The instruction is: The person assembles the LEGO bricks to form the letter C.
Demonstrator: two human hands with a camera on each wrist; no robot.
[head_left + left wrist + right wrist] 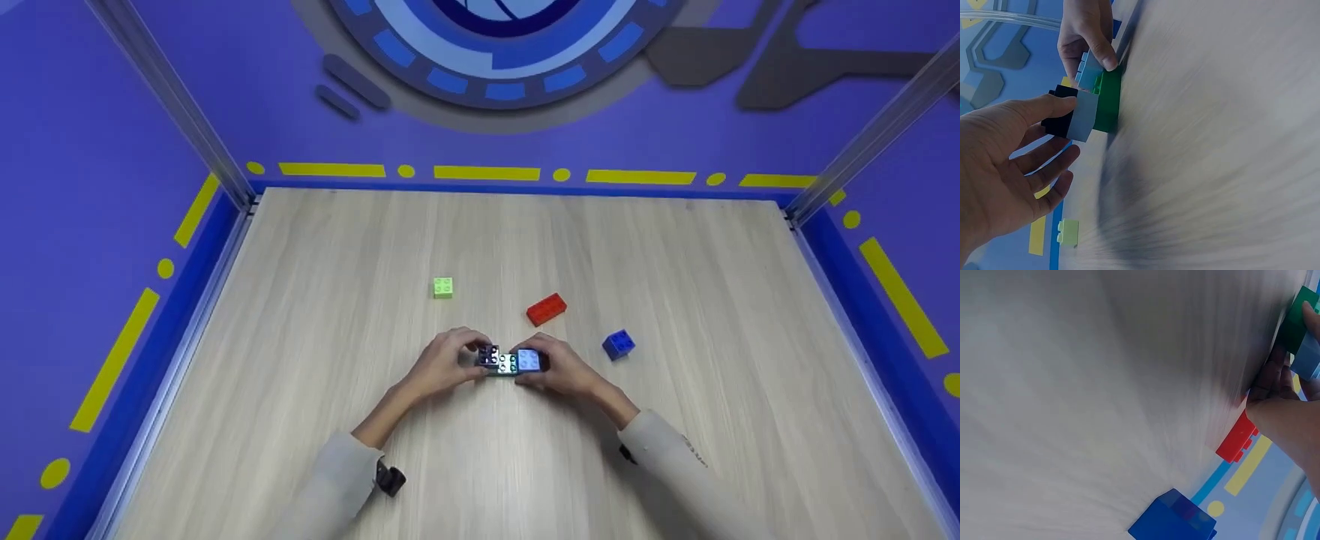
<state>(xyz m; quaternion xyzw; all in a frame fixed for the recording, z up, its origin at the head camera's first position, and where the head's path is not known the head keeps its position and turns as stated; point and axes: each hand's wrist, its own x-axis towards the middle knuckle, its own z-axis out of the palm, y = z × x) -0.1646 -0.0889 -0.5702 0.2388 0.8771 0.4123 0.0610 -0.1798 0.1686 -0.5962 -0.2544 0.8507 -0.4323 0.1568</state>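
Both hands meet at a small build of toy building bricks near the middle of the table. Its base is a long green brick, low over the tabletop. A light blue brick sits on its right end; on its left end, another light blue brick carries a black brick. My left hand pinches the black brick, its thumb reaching the edge of the light blue one below, other fingers spread. My right hand grips the green brick's right end, with the thumb at its seam with the light blue brick.
Beyond the hands lie a lime green brick at the left and a red brick toward the right. A dark blue brick stands right of my right hand. Printed panels wall the wooden table at back and sides.
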